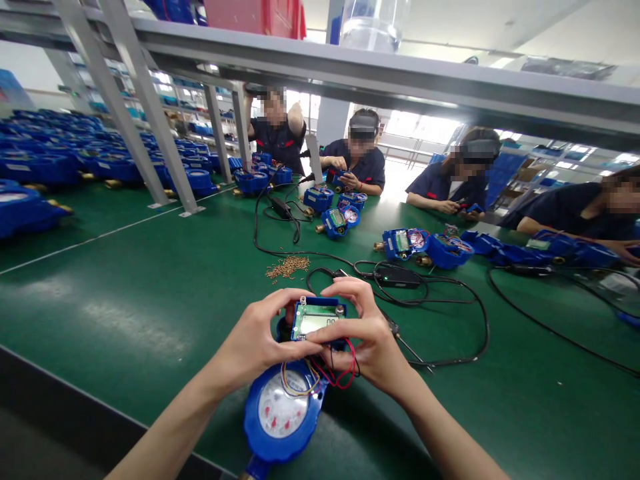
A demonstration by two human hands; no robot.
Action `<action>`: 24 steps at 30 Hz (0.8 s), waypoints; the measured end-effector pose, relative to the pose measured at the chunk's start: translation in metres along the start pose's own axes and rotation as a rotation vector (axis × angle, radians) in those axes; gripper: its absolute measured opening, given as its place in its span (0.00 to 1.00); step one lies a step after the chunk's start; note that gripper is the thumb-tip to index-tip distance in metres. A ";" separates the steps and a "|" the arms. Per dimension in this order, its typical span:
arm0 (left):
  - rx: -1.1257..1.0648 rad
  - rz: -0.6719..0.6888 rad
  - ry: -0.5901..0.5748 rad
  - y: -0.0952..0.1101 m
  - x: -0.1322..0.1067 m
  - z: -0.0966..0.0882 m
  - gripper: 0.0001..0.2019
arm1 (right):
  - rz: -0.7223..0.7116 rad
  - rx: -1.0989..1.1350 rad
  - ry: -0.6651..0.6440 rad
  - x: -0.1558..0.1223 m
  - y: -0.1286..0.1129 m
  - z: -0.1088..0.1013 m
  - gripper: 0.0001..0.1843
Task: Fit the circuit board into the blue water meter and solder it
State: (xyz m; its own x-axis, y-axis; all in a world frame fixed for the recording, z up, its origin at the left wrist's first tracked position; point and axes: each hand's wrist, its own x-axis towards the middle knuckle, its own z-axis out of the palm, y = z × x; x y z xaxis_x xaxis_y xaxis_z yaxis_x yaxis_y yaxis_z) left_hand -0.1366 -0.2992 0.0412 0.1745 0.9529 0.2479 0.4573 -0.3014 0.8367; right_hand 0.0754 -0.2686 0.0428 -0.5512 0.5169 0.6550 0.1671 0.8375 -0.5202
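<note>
A blue water meter [281, 412] with a white dial lies on the green bench [125, 300] right in front of me. Above it I hold a small blue module with a green circuit board and a grey display [316, 321], joined to the meter by red, yellow and blue wires [330, 373]. My left hand [255, 340] pinches the module's left side, thumb along its lower edge. My right hand [367, 333] wraps its right side, fingers curled over the top.
Black cables and a black adapter [400, 275] lie beyond my hands, near a small pile of brass screws [289, 267]. Opened blue meters [405, 243] sit further back. Several co-workers sit across the bench. Rows of blue meters [60, 160] fill the left. A metal shelf [350, 73] runs overhead.
</note>
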 end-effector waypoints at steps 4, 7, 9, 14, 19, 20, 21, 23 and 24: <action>0.010 0.027 0.041 -0.002 0.002 0.005 0.23 | 0.052 -0.055 -0.048 0.003 -0.004 -0.003 0.12; 0.006 0.049 0.084 -0.007 0.003 0.010 0.22 | 0.157 -0.079 -0.163 0.007 -0.006 -0.019 0.27; 0.018 0.059 0.147 -0.012 0.004 0.013 0.22 | 0.281 -0.009 -0.223 0.008 -0.004 -0.034 0.37; 0.046 0.117 0.314 -0.023 0.004 0.016 0.25 | 0.720 0.340 0.076 -0.001 -0.006 -0.047 0.15; -0.036 0.158 0.253 -0.029 0.017 0.016 0.27 | 0.835 0.794 0.153 -0.024 -0.042 0.000 0.23; -0.077 0.154 0.201 -0.029 0.020 0.017 0.27 | 0.823 0.844 0.190 -0.028 -0.050 0.012 0.26; -0.121 0.146 0.142 -0.030 0.024 0.017 0.26 | 0.824 0.865 0.237 -0.031 -0.056 0.022 0.28; -0.208 0.114 0.033 -0.030 0.029 0.019 0.27 | 0.851 0.828 0.345 -0.036 -0.061 0.040 0.26; -0.243 0.094 -0.005 -0.031 0.030 0.020 0.27 | 0.863 0.777 0.402 -0.037 -0.060 0.046 0.23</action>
State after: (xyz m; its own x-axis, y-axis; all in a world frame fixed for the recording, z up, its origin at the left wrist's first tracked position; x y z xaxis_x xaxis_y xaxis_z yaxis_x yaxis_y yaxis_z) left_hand -0.1280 -0.2624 0.0132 0.2105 0.9209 0.3281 0.2165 -0.3712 0.9029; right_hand 0.0486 -0.3463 0.0243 -0.1873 0.9822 -0.0153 -0.2547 -0.0636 -0.9649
